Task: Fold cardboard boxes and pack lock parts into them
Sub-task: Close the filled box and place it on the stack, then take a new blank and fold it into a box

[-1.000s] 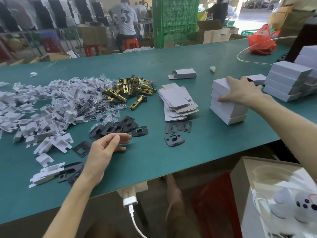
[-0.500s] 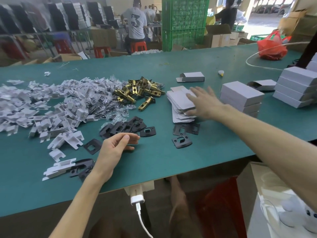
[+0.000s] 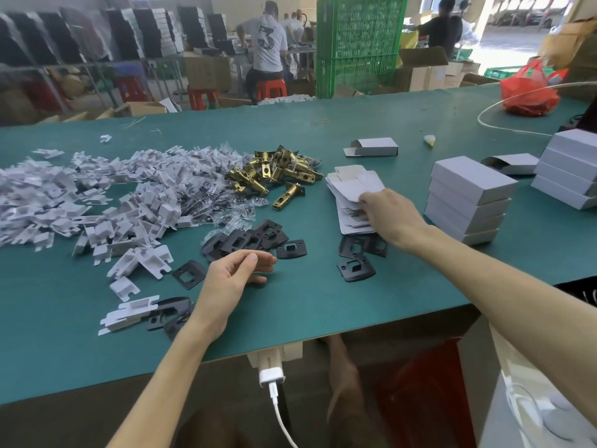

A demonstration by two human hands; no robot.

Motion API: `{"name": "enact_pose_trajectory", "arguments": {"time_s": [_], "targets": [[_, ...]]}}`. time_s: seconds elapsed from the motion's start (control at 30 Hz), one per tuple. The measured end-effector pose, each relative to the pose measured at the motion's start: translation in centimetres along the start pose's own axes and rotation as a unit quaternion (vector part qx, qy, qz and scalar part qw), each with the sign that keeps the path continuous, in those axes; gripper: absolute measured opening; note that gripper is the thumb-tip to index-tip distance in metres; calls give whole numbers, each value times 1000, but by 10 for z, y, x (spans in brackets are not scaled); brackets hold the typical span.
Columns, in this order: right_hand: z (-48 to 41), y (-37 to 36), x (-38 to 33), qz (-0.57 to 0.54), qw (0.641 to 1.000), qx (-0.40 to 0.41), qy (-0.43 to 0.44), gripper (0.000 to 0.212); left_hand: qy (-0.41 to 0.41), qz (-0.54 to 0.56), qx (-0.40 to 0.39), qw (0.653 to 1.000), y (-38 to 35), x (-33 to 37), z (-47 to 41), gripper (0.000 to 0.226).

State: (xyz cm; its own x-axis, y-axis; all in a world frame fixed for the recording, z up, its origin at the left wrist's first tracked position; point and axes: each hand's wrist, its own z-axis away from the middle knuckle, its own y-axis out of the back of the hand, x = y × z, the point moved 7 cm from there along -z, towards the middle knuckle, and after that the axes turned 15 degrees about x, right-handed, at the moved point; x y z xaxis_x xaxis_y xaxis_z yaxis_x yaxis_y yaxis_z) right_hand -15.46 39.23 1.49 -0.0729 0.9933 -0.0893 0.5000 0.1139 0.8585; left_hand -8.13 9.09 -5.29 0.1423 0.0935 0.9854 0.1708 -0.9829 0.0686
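A stack of flat white box blanks (image 3: 350, 189) lies mid-table. My right hand (image 3: 389, 215) rests on that stack and pinches the top blank, lifting its near edge. My left hand (image 3: 231, 278) hovers loosely curled over the green table, holding nothing, just in front of a pile of black strike plates (image 3: 248, 239). More black plates (image 3: 357, 257) lie below the blanks. Brass latch bolts (image 3: 276, 171) are heaped behind the plates. White plastic inserts and small bagged parts (image 3: 97, 202) cover the left of the table. Folded white boxes (image 3: 470, 198) are stacked to the right.
A second stack of boxes (image 3: 571, 166) stands at the far right, with one open box (image 3: 374, 147) further back. A red bag (image 3: 529, 92) and a clear tube lie at the back right. A white charger (image 3: 271, 375) hangs from the table's front edge. People work behind a green crate (image 3: 358, 43).
My right hand moved left from the stack of folded boxes to the flat blanks and took hold of the top one. My left hand stayed in place.
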Motion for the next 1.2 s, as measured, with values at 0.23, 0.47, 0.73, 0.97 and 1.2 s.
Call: {"name": "enact_pose_trajectory", "arguments": {"time_s": [0.23,0.47,0.73,0.97,1.2], "targets": [[28,26,-29,-499,821,106,-257,25,-42,11,12,999,2,11,2,23],[57,-6,-83,-590,762,8,-267,22,-336,-266,52,902,-11,48,24,75],[79,-32,-84,-625,718,11,-306,27,-359,-527,-108,762,-32,48,-9,109],[80,-35,-82,-658,690,5,-302,19,-363,-589,-163,703,-51,59,-34,115],[80,-36,-84,-676,671,-20,-302,31,-367,-555,-106,739,-60,60,-35,106]]}}
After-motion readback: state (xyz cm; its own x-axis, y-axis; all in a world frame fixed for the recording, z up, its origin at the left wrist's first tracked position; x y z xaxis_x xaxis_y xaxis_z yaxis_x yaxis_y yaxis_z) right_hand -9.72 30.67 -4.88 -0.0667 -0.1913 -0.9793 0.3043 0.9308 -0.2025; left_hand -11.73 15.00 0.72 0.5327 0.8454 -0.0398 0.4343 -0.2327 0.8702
